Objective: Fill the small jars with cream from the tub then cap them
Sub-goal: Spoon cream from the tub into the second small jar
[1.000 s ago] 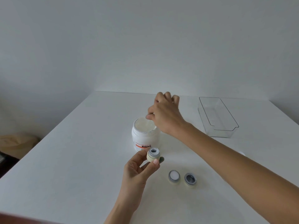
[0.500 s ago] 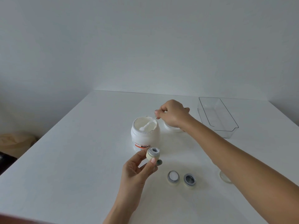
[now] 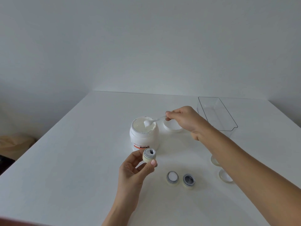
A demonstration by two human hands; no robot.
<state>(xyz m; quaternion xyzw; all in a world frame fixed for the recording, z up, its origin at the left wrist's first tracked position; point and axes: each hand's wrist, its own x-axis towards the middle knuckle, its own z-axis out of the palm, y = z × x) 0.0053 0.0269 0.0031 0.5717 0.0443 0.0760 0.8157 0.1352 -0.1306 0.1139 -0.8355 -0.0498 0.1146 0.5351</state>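
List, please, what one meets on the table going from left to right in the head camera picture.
Cream tub → small jar held in the left hand → tub lid → filled small jar → empty small jar → two jar caps → clear tray.

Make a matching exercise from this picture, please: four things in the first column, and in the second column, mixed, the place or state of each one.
Things:
1. spoon
2. held jar
3. tub lid
4. clear tray

Places or states:
A. in the left hand, partly filled
B. far right on the table, nothing visible inside
C. in the right hand, bowl loaded with cream over the tub
D. lying on the table behind the right hand

Pairs: 1-C, 2-A, 3-D, 4-B
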